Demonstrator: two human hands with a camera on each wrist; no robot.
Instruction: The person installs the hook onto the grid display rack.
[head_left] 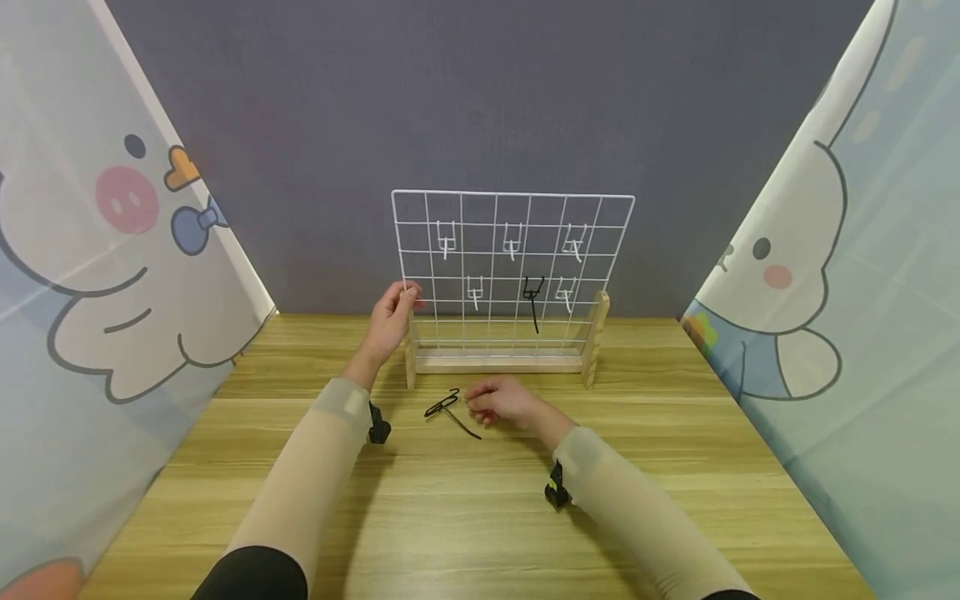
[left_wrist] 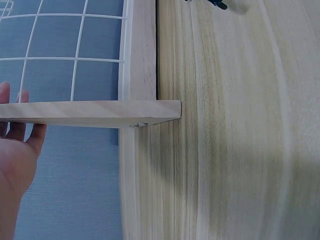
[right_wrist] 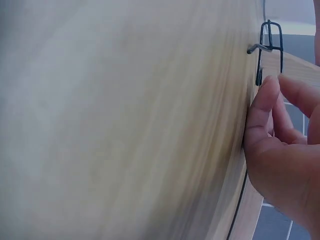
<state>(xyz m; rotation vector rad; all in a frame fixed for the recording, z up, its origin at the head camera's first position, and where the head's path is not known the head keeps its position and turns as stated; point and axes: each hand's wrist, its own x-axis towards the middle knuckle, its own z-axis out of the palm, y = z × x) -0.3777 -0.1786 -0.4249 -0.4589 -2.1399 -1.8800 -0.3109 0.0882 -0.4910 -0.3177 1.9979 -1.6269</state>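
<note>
A white wire grid panel [head_left: 513, 195] stands upright in a wooden stand [head_left: 498, 363] at the back of the table. Several white hooks [head_left: 446, 237] and one black hook [head_left: 533, 296] hang on it. My left hand [head_left: 390, 321] is at the panel's left edge. In the left wrist view its fingers [left_wrist: 12, 132] lie straight against the stand's wooden post [left_wrist: 90, 112]. A loose black hook [head_left: 450, 406] lies on the table in front of the stand. My right hand [head_left: 498, 402] rests just right of it. Its curled fingertips [right_wrist: 267, 92] are beside the black hook [right_wrist: 272, 42] without gripping it.
The wooden table [head_left: 480, 517] runs wide in front of the stand. A grey wall [head_left: 480, 100] closes the back. Cartoon-printed curtains hang at the left [head_left: 112, 250] and right [head_left: 862, 267] sides. Small black camera mounts sit under both wrists.
</note>
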